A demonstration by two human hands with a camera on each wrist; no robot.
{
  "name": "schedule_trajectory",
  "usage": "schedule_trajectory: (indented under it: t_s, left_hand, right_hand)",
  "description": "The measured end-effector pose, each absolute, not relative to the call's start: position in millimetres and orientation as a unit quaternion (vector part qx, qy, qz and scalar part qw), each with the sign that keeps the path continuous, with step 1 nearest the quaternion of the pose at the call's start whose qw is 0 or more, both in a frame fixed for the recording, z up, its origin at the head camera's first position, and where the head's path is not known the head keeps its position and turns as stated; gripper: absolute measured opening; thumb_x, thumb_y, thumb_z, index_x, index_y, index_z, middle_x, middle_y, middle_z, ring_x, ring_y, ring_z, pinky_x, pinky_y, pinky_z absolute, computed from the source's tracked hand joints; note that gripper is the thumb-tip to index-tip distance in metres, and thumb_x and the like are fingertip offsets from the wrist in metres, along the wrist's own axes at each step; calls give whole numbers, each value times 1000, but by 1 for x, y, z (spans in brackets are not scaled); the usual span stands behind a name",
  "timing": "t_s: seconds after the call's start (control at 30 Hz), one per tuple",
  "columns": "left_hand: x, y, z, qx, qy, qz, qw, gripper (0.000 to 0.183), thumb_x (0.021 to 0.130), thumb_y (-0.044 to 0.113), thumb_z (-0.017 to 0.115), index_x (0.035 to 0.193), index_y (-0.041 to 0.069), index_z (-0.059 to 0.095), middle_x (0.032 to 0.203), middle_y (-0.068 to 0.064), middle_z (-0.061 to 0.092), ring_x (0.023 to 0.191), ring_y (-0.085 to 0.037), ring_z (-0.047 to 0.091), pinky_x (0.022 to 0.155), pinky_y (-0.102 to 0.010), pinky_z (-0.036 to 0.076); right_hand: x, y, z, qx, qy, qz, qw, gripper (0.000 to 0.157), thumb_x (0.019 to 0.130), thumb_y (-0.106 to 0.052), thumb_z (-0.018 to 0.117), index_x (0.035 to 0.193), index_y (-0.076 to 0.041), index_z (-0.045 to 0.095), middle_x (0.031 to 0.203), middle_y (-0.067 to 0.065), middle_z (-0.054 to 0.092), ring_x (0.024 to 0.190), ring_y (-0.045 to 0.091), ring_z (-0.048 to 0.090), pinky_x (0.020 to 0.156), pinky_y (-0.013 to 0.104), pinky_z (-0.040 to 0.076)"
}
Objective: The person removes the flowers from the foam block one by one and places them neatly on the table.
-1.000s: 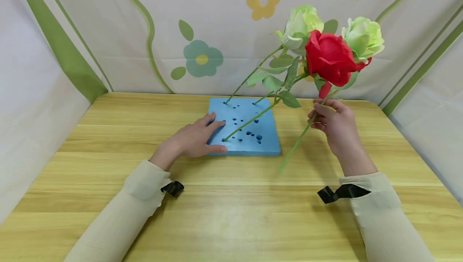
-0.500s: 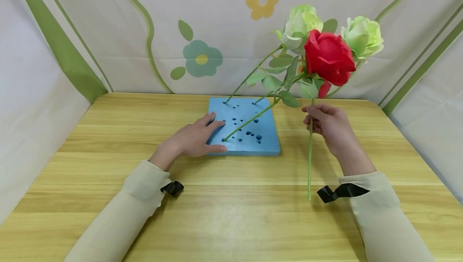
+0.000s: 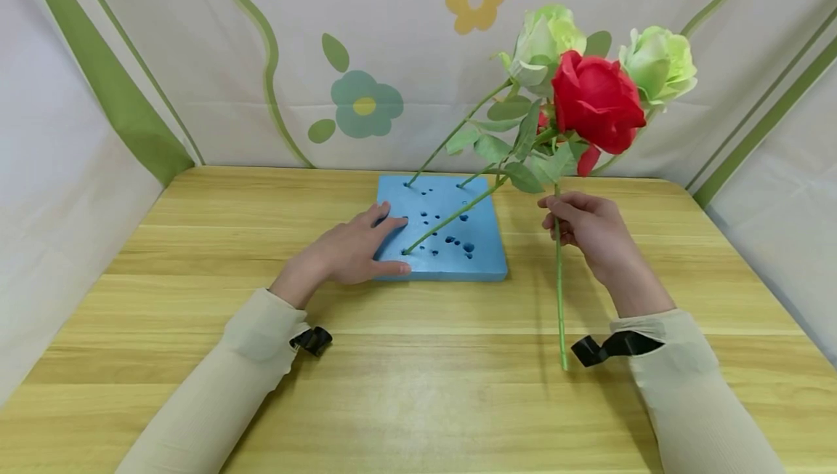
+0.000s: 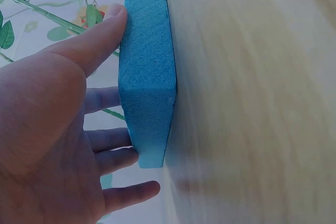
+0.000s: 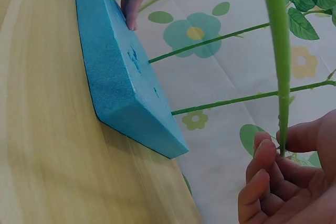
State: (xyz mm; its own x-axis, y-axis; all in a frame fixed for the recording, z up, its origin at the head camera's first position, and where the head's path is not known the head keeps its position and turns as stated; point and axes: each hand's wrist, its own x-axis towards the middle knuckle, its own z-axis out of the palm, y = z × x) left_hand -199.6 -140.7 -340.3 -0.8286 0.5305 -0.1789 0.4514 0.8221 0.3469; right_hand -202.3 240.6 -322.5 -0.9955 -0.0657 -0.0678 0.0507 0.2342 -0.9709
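A blue foam block (image 3: 487, 259) with several holes lies on the table. Three artificial roses stand slantwise in it: a red rose (image 3: 598, 103), a pale green rose (image 3: 549, 41) and another pale green rose (image 3: 657, 67). Across the block's left edge rests my left hand (image 3: 353, 245), fingers spread, thumb near the front corner. To the right of the block, my right hand (image 3: 588, 230) pinches the green stem of a fourth rose (image 3: 560, 292) between thumb and fingers. Its lower end hangs down toward me; red petals show behind the front red rose, which hides most of its bloom.
The wooden table (image 3: 418, 401) stretches in front of the block and to both sides. Behind it hangs a white curtain (image 3: 248, 103) with printed flowers. Leaves (image 3: 523, 176) on the standing stems overlap the held rose in the head view.
My right hand has moved slightly left. The held stem has swung from slanting to nearly upright, its lower end coming toward me and rightward. My left hand stays on the block.
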Motion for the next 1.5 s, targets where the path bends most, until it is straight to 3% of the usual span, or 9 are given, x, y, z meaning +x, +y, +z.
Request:
schedule_trajectory:
  t_s: [0.5, 0.73, 1.5]
  left_hand:
    - [-201, -143, -344, 261, 945, 149, 133, 88, 101, 61, 64, 170, 19, 28, 180, -18, 7, 167, -41, 10, 129, -62, 28]
    - [-202, -143, -345, 265, 943, 151, 131, 88, 101, 61, 64, 170, 19, 29, 180, -18, 8, 167, -40, 10, 129, -62, 28]
    - [-205, -144, -346, 266, 942, 157, 130, 89, 100, 62, 64, 170, 19, 29, 180, -18, 8, 167, -40, 10, 129, -62, 29]
  right_hand:
    - [-206, 235, -331, -13, 813, -580, 59, 34, 112, -31, 55, 124, -2, 65, 80, -12, 70, 71, 8, 63, 68, 21, 54]
    - [-208, 232, -337, -16, 820, -569, 69, 44, 112, -32, 54, 132, 6, 61, 80, -12, 69, 74, 11, 65, 69, 22, 55]
    - [-209, 229, -344, -21, 843, -531, 84, 47, 113, -35, 52, 136, 6, 61, 84, -13, 68, 78, 11, 64, 74, 27, 54]
